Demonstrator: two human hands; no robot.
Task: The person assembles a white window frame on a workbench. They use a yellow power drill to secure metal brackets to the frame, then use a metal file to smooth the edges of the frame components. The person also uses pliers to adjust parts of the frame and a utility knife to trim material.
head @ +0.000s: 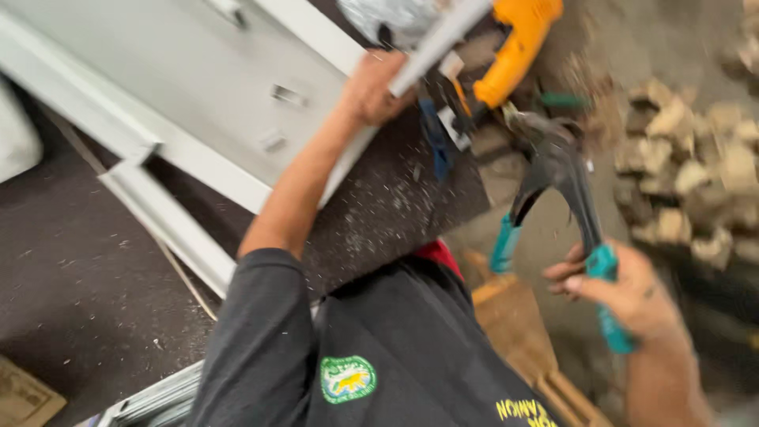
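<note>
My left hand (pixel 370 85) reaches out over the dark worktop (pixel 395 205) and is closed on the lower end of a grey metal bar (pixel 437 38) that slants up to the right. My right hand (pixel 632 296) grips one teal handle of a pair of large dark snips (pixel 561 170). The snips' other teal handle (pixel 503 243) hangs free, spread apart from the held one. Their head points up toward an orange power drill (pixel 515 47) lying just past the bar. The picture is blurred.
A white metal frame panel (pixel 182 71) lies across the worktop on the left, with a loose white strip (pixel 170 229) beside it. Pale broken rubble (pixel 688 166) covers the ground on the right. A wooden piece (pixel 518 324) stands below the snips. Cardboard (pixel 24 399) lies bottom left.
</note>
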